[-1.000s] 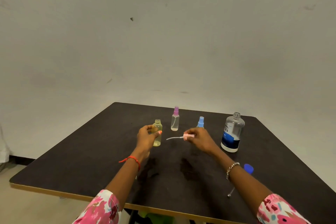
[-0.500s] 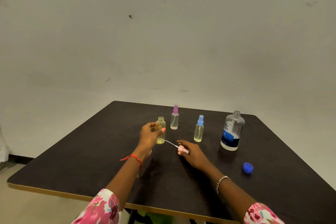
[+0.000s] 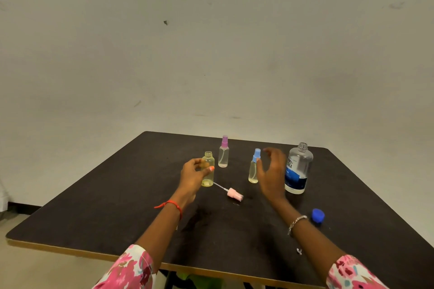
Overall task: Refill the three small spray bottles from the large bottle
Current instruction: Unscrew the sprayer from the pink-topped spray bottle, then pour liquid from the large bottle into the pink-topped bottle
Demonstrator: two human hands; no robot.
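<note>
Standing upright at the centre of the frame on the dark table point(image 3: 94, 213), the uncapped small bottle point(image 3: 208, 169) is gripped by the left hand point(image 3: 193, 175), its pink sprayer point(image 3: 233, 194) lying just to the lower right. The right hand point(image 3: 272, 171) is held open and empty between the blue-capped bottle point(image 3: 254, 166) and the large bottle point(image 3: 297, 169). The purple-capped bottle point(image 3: 223, 152) is seen just above, the blue cap point(image 3: 318, 215) at lower right.
</note>
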